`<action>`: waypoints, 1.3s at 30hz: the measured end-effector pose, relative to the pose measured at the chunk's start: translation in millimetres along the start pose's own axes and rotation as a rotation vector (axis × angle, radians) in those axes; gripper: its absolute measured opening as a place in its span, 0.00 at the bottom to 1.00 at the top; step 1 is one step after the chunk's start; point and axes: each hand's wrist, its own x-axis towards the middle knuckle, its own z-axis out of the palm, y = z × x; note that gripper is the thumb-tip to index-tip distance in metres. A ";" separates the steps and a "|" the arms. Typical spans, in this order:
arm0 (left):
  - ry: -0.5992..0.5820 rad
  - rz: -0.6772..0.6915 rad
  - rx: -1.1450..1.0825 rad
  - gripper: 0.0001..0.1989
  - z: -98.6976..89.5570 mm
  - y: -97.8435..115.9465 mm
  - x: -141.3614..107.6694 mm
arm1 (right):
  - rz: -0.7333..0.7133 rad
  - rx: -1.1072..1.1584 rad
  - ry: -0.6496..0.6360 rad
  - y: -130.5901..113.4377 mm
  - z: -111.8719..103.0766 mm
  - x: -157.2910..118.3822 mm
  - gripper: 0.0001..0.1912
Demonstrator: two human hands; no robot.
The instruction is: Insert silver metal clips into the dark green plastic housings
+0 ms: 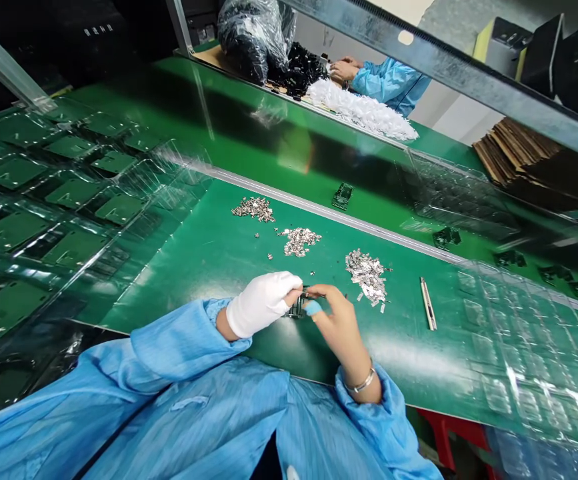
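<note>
My left hand (263, 303), in a white glove with bare fingertips, is closed on the left side of a small green circuit board (297, 307). My right hand (339, 325) has its index finger and thumb bent around the board's right edge; a teal wrap covers the thumb tip. Whether a small part sits between those fingers is too small to tell. Beyond my hands lie a pile of small metal parts (301, 241), another pile of tiny metal parts (253, 209) and a pile of flat silvery metal pieces (367, 275).
A box cutter (427, 304) lies on the right of the green table. Clear plastic trays (513, 353) are at right; trays holding green boards (69, 193) fill the left. Several boards (343, 196) lie behind the metal strip. Across a partition, a co-worker's hands (346, 69) are near white parts (359, 107).
</note>
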 end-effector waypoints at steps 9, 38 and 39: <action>-0.059 -0.182 -0.415 0.15 7.0 -23.0 1.4 | 0.009 0.018 0.121 8.5 15.1 14.5 0.04; -0.173 -0.436 -0.670 0.11 26.3 -17.6 2.9 | 0.187 0.294 0.101 16.0 40.6 4.5 0.08; -0.152 -0.459 -0.698 0.10 27.8 -16.4 3.0 | 0.222 0.359 0.084 17.0 40.7 5.1 0.10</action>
